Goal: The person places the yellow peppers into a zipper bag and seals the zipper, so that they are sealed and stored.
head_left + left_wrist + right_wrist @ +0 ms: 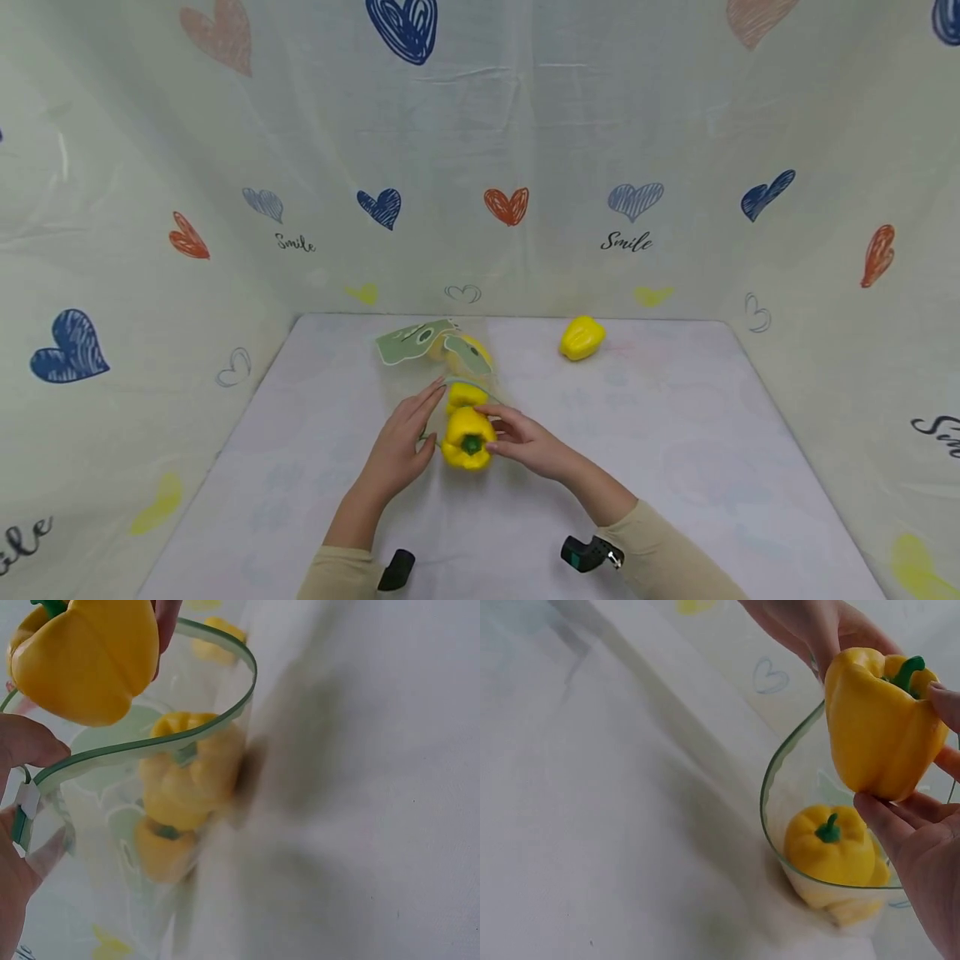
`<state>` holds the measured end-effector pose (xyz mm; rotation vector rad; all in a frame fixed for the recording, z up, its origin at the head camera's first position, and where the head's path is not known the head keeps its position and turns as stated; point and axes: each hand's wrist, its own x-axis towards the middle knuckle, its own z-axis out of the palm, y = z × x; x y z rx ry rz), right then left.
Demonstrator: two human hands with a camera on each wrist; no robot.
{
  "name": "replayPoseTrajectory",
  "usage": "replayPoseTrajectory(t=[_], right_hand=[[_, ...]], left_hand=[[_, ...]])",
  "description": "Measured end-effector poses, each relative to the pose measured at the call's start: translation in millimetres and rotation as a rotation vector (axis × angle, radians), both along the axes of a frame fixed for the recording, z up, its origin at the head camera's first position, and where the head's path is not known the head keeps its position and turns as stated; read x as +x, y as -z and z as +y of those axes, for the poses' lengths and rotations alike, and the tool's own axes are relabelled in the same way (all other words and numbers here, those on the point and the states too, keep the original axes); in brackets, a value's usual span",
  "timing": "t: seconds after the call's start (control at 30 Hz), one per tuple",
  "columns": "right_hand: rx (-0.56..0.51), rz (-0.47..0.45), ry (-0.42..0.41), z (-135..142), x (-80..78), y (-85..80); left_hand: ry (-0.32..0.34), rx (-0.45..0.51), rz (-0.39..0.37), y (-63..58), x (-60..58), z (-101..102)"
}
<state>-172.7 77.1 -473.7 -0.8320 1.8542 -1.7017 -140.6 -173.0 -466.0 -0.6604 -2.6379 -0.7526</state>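
My right hand [528,442] grips a yellow bell pepper [877,727] with a green stem, fingers and thumb round its sides. That pepper is held at the mouth of a clear zip bag [150,742] with a green seal strip. My left hand [405,437] pinches the bag's rim beside a white slider [28,799], thumb on one side and fingers on the other. Inside the bag lie several more yellow peppers [829,847], one with its green stem towards the opening. Green printed panels [412,342] show on the bag's far part.
Another yellow pepper [582,337] lies loose at the back right of the white table [637,442]. A pale curtain [562,167] printed with hearts stands behind the table and along both sides. Dark wrist devices [588,552] sit near both sleeves.
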Motion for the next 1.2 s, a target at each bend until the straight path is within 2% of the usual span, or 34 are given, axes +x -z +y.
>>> replayPoseTrajectory(t=[0.27,0.67,1.0,1.2], right_hand=[[-0.001,0.099,0.099,-11.2,1.2,0.7],[0.094,0.09,0.241,-30.9,-5.0,-2.6],[0.171,0.054,0.25,-45.3,-16.3,-10.0],[0.196,0.023,0.256,-53.9,-22.6,-10.9]], left_hand=[[0.012,0.018,0.024,3.3,-0.2,-1.8],[0.018,0.039,0.003,4.0,0.8,-0.7],[0.039,0.04,0.019,4.9,0.6,-1.5],[0.024,0.04,0.029,6.5,0.0,-3.9]])
